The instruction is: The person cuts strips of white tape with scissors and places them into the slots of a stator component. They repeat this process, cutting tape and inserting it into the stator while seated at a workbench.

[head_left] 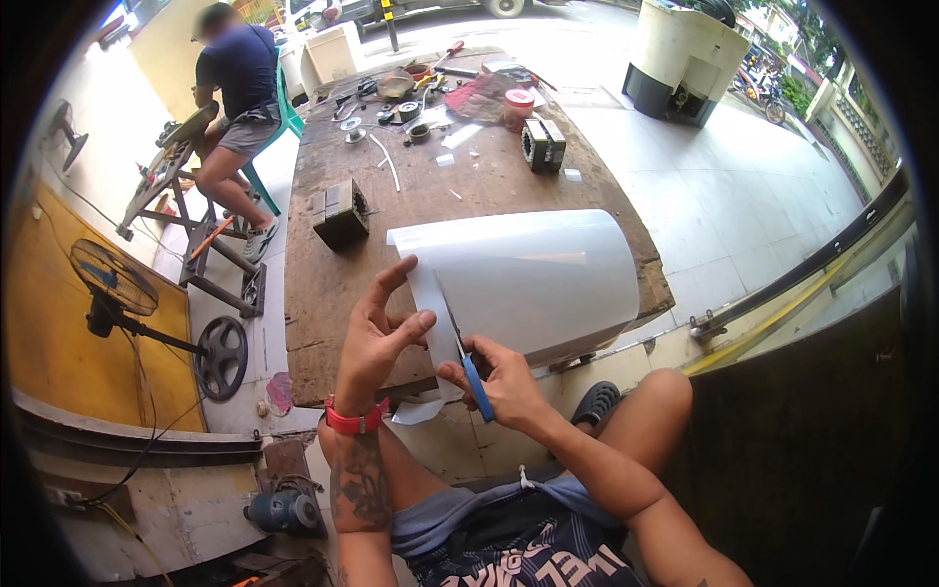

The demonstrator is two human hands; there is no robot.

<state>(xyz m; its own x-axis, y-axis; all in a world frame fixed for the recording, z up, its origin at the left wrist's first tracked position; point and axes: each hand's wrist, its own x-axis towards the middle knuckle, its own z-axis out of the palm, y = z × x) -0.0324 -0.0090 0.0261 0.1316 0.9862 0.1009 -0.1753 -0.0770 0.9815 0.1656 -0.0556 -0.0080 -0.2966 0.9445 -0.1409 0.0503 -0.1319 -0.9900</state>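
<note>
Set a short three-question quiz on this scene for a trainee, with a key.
1. Multiple choice: What is in the right hand's grip?
a) a brush
b) scissors
c) a hammer

2. True or false: The red wristband is on the right wrist.

3. Fill in the blank: The left hand is at the ____ end of the white sheet, as the picture shows it.

Key:
1. b
2. False; the red wristband is on the left wrist.
3. left
</note>
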